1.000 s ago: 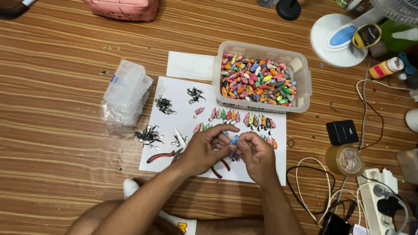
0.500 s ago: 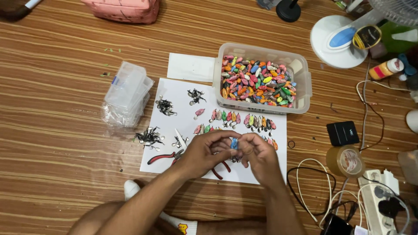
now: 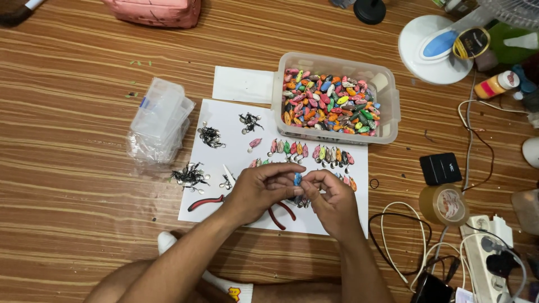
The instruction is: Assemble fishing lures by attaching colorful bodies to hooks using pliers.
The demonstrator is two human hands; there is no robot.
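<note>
Hands: left hand (image 3: 259, 189) and right hand (image 3: 332, 197) meet over a white paper sheet (image 3: 224, 132), fingertips pressed together around one small blue lure (image 3: 297, 179), pinched between both.
Under the hands: one pair of red-handled pliers (image 3: 205, 202) lies on the sheet, its handles partly hidden by the left wrist.
On the sheet: one row of painted lures (image 3: 310, 151) in mixed colours runs just beyond the knuckles, too tightly packed to count; one pink lure (image 3: 255, 142) lies apart; four clumps of dark metal hooks and rings (image 3: 190, 175) sit at the sheet's left half.
Left of the sheet: one clear plastic compartment box (image 3: 160, 119) rests on the wooden table (image 3: 73, 185).
Far edge: one clear tub (image 3: 334, 101), heaped with coloured lures, overlaps the sheet's top right corner; one smaller white slip (image 3: 242, 85) lies beside it.
Right side: one tape roll (image 3: 443, 204), one black box (image 3: 441, 168), tangled cables.
</note>
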